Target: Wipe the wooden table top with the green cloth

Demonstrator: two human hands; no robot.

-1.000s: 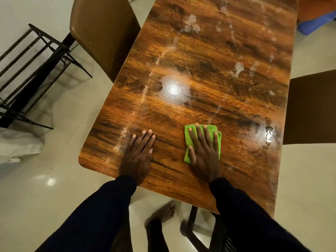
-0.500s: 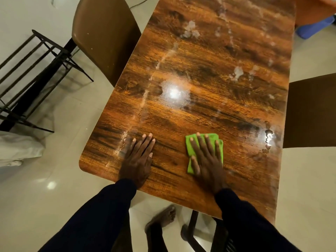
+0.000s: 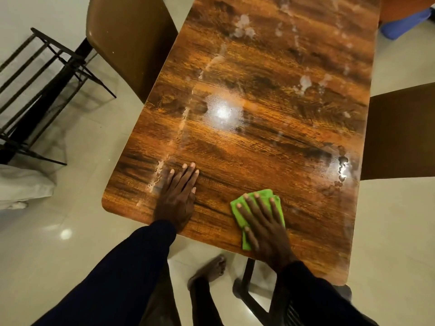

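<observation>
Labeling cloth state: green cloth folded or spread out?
Folded: the green cloth forms a compact pad with stacked edges at its far corner, barely wider than the right hand pressing flat on it.

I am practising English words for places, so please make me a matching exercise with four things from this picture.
Things:
1 green cloth
2 left hand
3 tan chair
4 black rack

Places:
A flat on the bare table
B under the right hand
C on the floor, far left
D beside the table's left edge

Pairs: 1-B, 2-A, 3-D, 4-C
</observation>
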